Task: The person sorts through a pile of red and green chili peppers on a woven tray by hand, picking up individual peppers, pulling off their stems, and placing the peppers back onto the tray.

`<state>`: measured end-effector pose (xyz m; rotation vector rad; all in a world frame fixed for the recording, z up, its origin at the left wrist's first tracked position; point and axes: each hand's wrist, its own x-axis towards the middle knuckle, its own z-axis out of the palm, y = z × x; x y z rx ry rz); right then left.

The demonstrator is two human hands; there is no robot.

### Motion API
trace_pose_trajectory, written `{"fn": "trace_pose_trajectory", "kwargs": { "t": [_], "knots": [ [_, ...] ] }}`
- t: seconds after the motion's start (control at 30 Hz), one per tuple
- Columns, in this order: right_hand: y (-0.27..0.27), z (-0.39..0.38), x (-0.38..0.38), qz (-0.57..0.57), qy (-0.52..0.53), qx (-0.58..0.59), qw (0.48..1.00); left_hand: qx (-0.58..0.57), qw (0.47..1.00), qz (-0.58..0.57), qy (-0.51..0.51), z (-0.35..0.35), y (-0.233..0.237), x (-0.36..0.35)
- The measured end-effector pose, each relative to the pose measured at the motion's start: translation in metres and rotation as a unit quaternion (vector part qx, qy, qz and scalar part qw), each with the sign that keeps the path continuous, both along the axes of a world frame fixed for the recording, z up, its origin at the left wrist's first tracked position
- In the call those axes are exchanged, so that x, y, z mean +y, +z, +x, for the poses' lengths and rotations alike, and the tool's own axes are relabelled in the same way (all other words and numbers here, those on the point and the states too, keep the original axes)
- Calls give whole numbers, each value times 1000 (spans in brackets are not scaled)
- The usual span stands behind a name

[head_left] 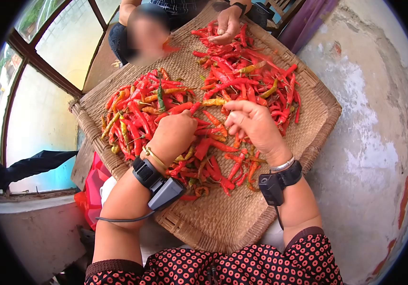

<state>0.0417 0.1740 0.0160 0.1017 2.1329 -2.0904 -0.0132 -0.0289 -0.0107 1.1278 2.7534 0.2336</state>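
Head view: the left hand (173,135) is bent down into the peppers with its fingertips hidden, so I cannot tell whether it is grasping one. The right hand (256,128) has loosely curled fingers with no pepper seen between them — it looks released. Just beyond and to the left of the left hand's grip lies one heap of mostly red peppers (140,114), with a green pepper (160,97) on top; past the right hand's fingertips spreads a second heap (249,78), where a co-worker's hand (228,26) hovers at the far side. A yellow pepper (214,102) lies just beside the right fingertips, and loose peppers (216,167) lie between and nearer than both grips, all on a woven tray (223,228). The likeliest trouble, I judge, is the heaps running together, since only a narrow gap parts them and a sweeping hand could push peppers across. Crossed stems might also drag a neighbour along with a pinched pepper. Behind the left grip, the wrist device (167,194) sits low over the tray — a dip of that forearm could brush the nearest peppers, and its cable (123,220) might catch the rim.
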Motion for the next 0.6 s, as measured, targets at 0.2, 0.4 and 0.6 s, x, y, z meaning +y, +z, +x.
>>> {"fn": "trace_pose_trajectory", "kwargs": {
  "t": [0.2, 0.4, 0.6],
  "knots": [
    [2, 1, -3, 42, 15, -19, 999, -5, 1000, 24, 12, -2, 5, -1],
    [-3, 1, -5, -6, -42, 7, 999, -160, 952, 259, 40, 0, 20, -1],
    [-8, 3, -10, -18, -10, -18, 1000, -199, 944, 264, -2, 5, 22, 6]
  ]
}}
